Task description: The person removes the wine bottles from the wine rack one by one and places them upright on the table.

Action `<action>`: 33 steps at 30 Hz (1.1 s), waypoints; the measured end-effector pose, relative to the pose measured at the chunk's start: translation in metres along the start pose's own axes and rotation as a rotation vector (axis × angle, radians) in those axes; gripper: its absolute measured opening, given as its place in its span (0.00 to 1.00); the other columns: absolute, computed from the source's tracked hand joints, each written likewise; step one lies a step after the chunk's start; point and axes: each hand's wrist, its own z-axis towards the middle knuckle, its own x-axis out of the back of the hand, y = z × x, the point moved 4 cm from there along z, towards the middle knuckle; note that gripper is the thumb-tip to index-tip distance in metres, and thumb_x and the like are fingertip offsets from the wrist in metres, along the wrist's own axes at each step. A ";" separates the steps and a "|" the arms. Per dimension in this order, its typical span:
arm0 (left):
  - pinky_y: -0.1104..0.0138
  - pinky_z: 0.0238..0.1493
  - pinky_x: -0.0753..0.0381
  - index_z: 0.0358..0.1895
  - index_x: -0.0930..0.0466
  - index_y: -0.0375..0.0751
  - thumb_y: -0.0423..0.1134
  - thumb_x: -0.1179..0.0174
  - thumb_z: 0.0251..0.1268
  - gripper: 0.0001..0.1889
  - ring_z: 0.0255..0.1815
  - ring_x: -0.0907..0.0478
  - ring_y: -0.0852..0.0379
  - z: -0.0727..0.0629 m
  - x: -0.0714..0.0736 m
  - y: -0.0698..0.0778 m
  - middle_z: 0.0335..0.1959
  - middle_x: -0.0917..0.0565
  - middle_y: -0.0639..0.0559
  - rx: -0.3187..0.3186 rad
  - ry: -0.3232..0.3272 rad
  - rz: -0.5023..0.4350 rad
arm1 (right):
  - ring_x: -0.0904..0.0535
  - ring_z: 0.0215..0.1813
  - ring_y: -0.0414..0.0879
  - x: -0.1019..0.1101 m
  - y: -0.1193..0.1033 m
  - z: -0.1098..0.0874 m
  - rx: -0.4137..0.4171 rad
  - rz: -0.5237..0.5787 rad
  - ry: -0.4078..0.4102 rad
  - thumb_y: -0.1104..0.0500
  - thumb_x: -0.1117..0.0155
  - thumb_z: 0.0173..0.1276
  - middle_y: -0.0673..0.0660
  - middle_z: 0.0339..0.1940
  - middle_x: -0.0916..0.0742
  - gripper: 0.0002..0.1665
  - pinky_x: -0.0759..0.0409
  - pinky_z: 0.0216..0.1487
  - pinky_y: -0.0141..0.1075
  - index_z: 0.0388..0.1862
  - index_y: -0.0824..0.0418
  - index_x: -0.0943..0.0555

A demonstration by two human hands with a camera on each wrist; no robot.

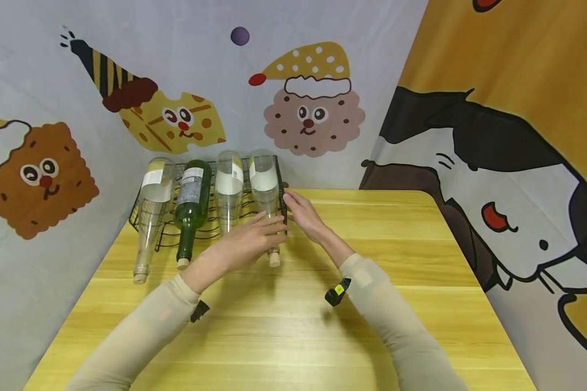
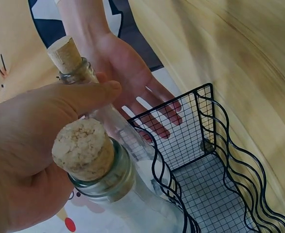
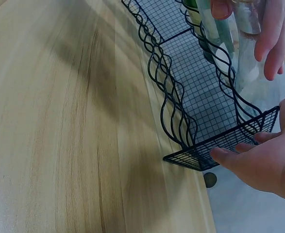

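A black wire rack (image 3: pixel 225 145) holds bottles lying side by side, corked necks toward the person. My left hand (image 1: pixel 247 241) grips the neck of the rightmost clear glass bottle (image 1: pixel 264 176), its thumb across the glass just below the cork (image 2: pixel 64 52). Close beside that hand is another clear bottle (image 1: pixel 229 184), whose cork (image 2: pixel 84 148) looms large in the left wrist view. Farther left lie a green bottle (image 1: pixel 188 212) and a third clear bottle (image 1: pixel 149 217). My right hand (image 1: pixel 305 217), fingers extended, is at the rack's right mesh end panel (image 2: pixel 171 131).
The rack stands at the back left of a wooden table (image 1: pixel 396 244), against a printed cloth backdrop (image 1: pixel 195 32). Wavy black wires (image 3: pixel 166 92) run along the rack's side. More cloth hangs beyond the table's right edge.
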 end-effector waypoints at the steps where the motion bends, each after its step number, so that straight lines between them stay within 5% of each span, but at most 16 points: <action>1: 0.39 0.91 0.32 0.73 0.13 0.41 0.28 0.25 0.72 0.27 0.86 0.25 0.39 0.000 0.001 0.000 0.79 0.17 0.43 -0.007 0.009 0.012 | 0.40 0.94 0.63 0.000 0.000 0.000 -0.003 0.004 0.001 0.38 0.56 0.96 0.63 0.95 0.36 0.42 0.28 0.90 0.65 0.95 0.62 0.42; 17: 0.44 0.87 0.24 0.69 0.12 0.44 0.33 0.23 0.70 0.25 0.82 0.20 0.44 0.000 0.003 -0.005 0.71 0.10 0.48 -0.081 0.140 0.109 | 0.36 0.92 0.65 0.004 0.001 0.002 -0.005 0.067 -0.024 0.41 0.51 0.95 0.62 0.95 0.36 0.40 0.25 0.88 0.63 0.95 0.57 0.41; 24: 0.45 0.88 0.24 0.71 0.14 0.43 0.26 0.25 0.70 0.27 0.83 0.21 0.44 -0.005 0.004 -0.005 0.74 0.12 0.48 -0.089 0.161 0.109 | 0.35 0.92 0.66 0.003 0.001 0.002 -0.008 0.084 -0.025 0.42 0.51 0.96 0.64 0.94 0.35 0.40 0.25 0.88 0.64 0.95 0.60 0.42; 33: 0.47 0.86 0.21 0.74 0.17 0.39 0.20 0.26 0.67 0.32 0.81 0.19 0.42 -0.010 0.010 -0.004 0.75 0.13 0.43 -0.113 0.265 0.142 | 0.39 0.93 0.68 0.003 0.002 0.002 -0.002 0.086 -0.035 0.42 0.51 0.96 0.63 0.95 0.36 0.40 0.28 0.89 0.66 0.95 0.57 0.42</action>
